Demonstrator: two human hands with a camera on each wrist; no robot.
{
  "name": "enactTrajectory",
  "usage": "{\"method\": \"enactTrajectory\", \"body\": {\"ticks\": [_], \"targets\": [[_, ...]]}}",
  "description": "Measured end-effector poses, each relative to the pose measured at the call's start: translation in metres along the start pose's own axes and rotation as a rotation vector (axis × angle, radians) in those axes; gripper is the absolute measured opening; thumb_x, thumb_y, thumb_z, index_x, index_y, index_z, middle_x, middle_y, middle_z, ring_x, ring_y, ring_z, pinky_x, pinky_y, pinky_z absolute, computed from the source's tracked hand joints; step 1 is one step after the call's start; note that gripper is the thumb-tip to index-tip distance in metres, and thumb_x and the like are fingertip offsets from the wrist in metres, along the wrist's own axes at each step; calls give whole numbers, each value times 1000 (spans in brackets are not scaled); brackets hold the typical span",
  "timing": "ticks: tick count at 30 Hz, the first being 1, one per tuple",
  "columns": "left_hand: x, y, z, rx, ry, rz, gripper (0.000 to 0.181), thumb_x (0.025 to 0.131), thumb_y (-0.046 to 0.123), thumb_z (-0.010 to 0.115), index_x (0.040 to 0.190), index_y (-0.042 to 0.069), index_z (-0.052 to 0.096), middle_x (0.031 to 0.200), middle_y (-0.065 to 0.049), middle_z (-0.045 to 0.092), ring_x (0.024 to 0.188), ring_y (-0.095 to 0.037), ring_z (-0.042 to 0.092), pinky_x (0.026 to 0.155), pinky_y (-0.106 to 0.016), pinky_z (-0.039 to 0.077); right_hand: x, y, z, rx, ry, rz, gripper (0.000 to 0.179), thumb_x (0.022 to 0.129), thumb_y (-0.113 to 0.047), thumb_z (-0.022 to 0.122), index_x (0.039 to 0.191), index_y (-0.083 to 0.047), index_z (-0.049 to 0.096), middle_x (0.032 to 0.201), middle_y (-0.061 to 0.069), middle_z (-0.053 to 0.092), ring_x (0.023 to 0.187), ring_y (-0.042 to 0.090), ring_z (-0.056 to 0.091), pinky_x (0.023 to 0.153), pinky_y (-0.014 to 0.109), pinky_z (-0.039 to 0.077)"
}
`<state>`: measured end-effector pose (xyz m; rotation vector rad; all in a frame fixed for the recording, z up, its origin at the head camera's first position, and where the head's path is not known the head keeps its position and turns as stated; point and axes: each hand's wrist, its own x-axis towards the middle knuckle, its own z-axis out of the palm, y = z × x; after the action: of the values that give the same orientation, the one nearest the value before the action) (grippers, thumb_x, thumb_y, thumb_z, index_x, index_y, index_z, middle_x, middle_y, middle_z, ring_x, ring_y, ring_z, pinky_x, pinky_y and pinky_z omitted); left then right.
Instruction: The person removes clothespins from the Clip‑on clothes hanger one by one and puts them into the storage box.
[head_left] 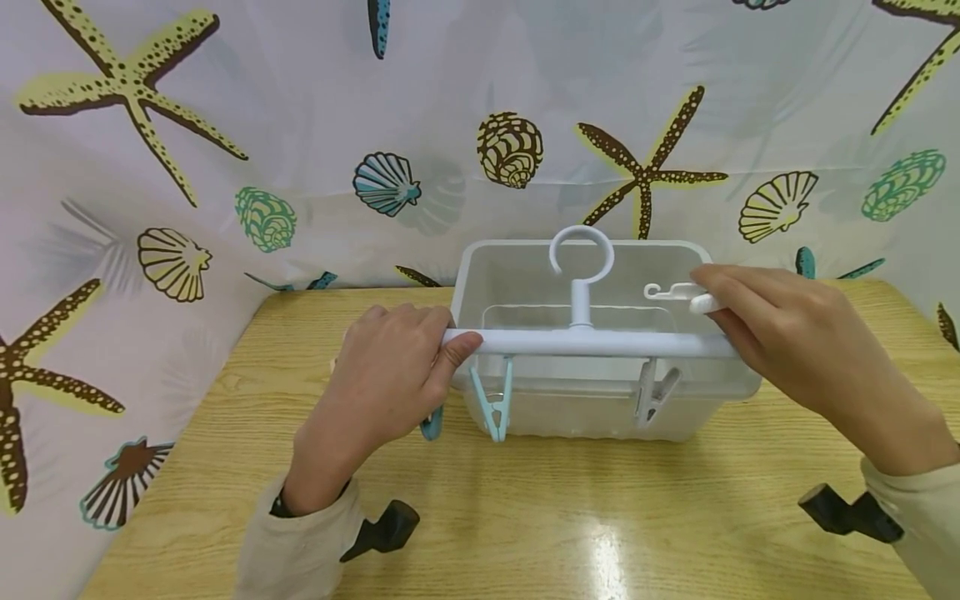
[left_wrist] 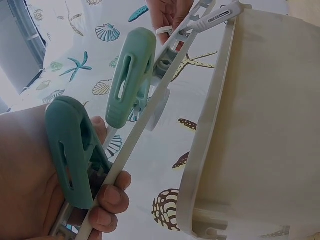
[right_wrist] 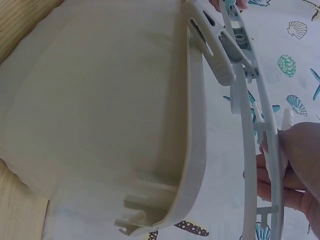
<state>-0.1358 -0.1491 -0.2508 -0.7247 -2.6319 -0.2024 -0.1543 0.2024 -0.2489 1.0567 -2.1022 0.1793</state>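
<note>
The fingers of our left hand point(head_left: 393, 367) are curled around the left end of a white hanger point(head_left: 517, 342), and the thumb lies along the top of its bar. The fingers of our right hand point(head_left: 810, 342) are bent close together, and between thumb and fingertips they pinch a small white piece point(head_left: 675, 292), whose curled tip points to the left. Whether this right hand also touches the bar we cannot say surely, since the bar's end is partly covered there. The hanger is held level above the table, with its round hook point(head_left: 580, 307) upward in the middle. From the bar there hang clothes pegs: a dark teal peg point(left_wrist: 75, 125) right by our left hand, a pale green peg point(left_wrist: 139, 70) a little further inward, and a grey peg point(right_wrist: 220, 67) toward the right side. Behind the bar, as we see it from the head, stands a whitish plastic bin point(head_left: 570, 414), open at the top, on a wooden table point(head_left: 525, 517). Around our wrists are light sleeves point(head_left: 300, 546), each with a black mount point(head_left: 395, 525) beside it. Farther back, a pale cloth point(head_left: 315, 100) printed with starfish and shells encloses the table.
</note>
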Motion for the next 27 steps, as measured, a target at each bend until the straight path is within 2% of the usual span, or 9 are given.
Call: {"method": "enactTrajectory", "body": {"ticks": [3,8,10,12,15,17,19,25,27], "targets": [[0,0,0,4,-5,-3,39,99,36,53,69,12,48,54,4,39,51,-16,40,56,-33,36,1,1,1,0,-22,12,26,99,-15,56,114,5,62,99,23,69,83,40,68,66,51,54],[-1,0,0,4,-14,-12,39,99,36,53,69,12,48,54,3,39,52,-16,41,57,-33,36,2,3,2,0,-40,32,39,77,3,72,115,4,62,98,23,69,83,40,68,64,51,54],[-1,0,0,3,-15,-13,39,99,37,53,69,12,48,54,3,39,52,-16,41,57,-33,36,2,3,3,-1,-42,38,36,79,2,71,114,4,62,98,23,69,83,41,68,64,51,54],[-1,0,0,4,-14,-12,39,99,37,53,69,12,48,54,3,39,52,-16,41,57,-32,36,3,3,3,-1,-40,43,27,92,-10,65,114,4,62,98,23,69,82,41,68,64,51,54],[0,-1,0,6,-12,-11,39,99,36,53,69,12,48,54,3,39,52,-16,41,56,-32,35,5,4,4,0,-36,50,34,103,-24,48,115,4,62,98,24,69,81,42,68,64,52,54],[0,-1,0,5,-13,-9,39,99,36,53,69,12,48,55,3,39,52,-16,41,55,-32,35,6,5,4,-1,-37,52,35,104,-25,46,115,4,62,97,24,69,80,42,67,65,53,53],[0,-1,0,4,-13,-9,39,99,36,53,69,12,48,55,3,39,52,-16,41,55,-32,34,7,5,4,-2,-40,57,27,98,-15,58,115,5,62,97,24,69,79,42,67,65,53,53],[0,-1,0,7,-12,-3,39,99,36,53,68,12,48,54,3,39,51,-16,40,54,-31,34,13,8,6,-7,-65,60,39,103,-28,46,114,6,61,99,24,68,80,41,67,65,51,54],[0,-1,0,10,-12,-1,40,99,36,53,68,12,48,54,3,39,50,-16,40,54,-31,33,16,9,8,-9,-73,70,32,101,-23,53,112,6,61,99,24,68,80,40,67,64,51,54]]}}
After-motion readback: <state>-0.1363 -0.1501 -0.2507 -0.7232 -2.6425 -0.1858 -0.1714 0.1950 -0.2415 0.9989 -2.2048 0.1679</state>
